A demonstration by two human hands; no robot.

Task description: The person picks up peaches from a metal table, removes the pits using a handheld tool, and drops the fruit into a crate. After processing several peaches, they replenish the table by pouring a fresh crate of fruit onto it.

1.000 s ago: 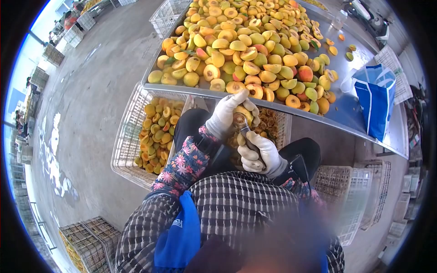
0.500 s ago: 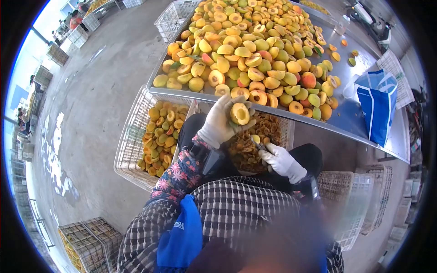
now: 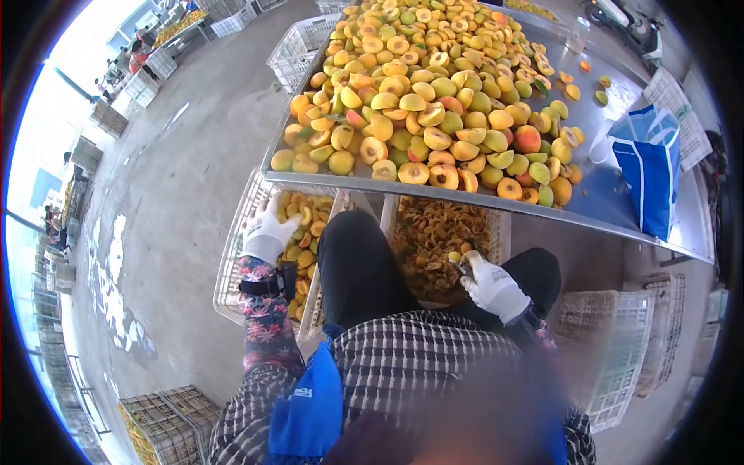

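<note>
My left hand (image 3: 269, 232), in a white glove, is over the left crate (image 3: 232, 267) of peach halves (image 3: 298, 252); its thumb is apart from the fingers, and no fruit shows in it. My right hand (image 3: 492, 287), also gloved, is closed around a small pitting tool (image 3: 465, 270) above the crate of brown pits and scraps (image 3: 434, 232). A small yellow piece (image 3: 454, 256) is at the tool's tip. Beyond my knees, a heap of halved peaches (image 3: 434, 93) lies on the metal table (image 3: 597, 198).
A blue and white bag (image 3: 647, 170) and a clear cup (image 3: 577, 35) stand on the table's right part. Crates are stacked at the right (image 3: 608, 341) and lower left (image 3: 167, 422). Another crate (image 3: 298, 50) stands behind the table's left edge. People (image 3: 139, 58) are far back left.
My left hand has moved from the table edge down and left to the left crate, and the peach half it held is gone from it. My right hand stays over the scraps, still with the tool.
</note>
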